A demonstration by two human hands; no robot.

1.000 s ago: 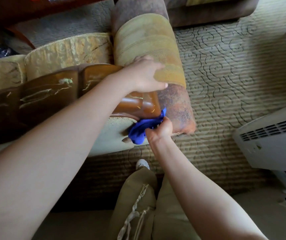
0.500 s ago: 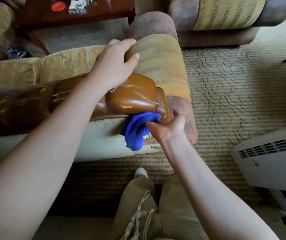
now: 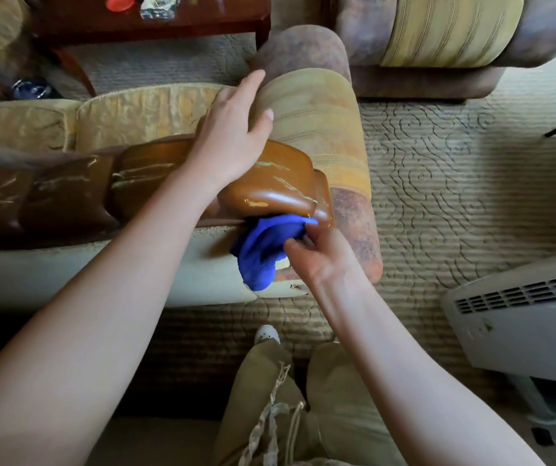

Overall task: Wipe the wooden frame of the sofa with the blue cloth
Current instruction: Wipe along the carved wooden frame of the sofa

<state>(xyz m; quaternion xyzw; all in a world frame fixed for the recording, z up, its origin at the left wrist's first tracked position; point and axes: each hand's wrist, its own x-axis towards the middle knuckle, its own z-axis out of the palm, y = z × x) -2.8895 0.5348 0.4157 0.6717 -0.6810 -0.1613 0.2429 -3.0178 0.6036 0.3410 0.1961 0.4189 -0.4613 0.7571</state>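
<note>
Nearest, at the bottom edge: a pair of khaki trousers with a pale drawstring (image 3: 280, 408), and one white shoe tip (image 3: 267, 333) on the patterned beige carpet (image 3: 437, 183).

A white slatted panel heater (image 3: 518, 317) is seen at the carpet's right side.

Right hand (image 3: 320, 255): palm turned up, fingers curled, the crumpled blue cloth (image 3: 263, 250) gripped by thumb and fingers. The cloth is pressed under the end corner of the glossy brown wooden frame of the sofa (image 3: 269, 183), its loose end hanging down over the pale back panel (image 3: 202, 274).

Left hand (image 3: 232, 136): laid flat across the top of the wooden frame, fingers straight and spread, their tips reaching the yellow-and-russet upholstered armrest (image 3: 320, 129).

Beyond the frame, yellow seat cushions (image 3: 128, 116) are noted.

Farthest, at the top edge: a dark red wooden table (image 3: 155, 21) carrying small blurred items, and a second upholstered chair in striped yellow and mauve (image 3: 437, 38).
</note>
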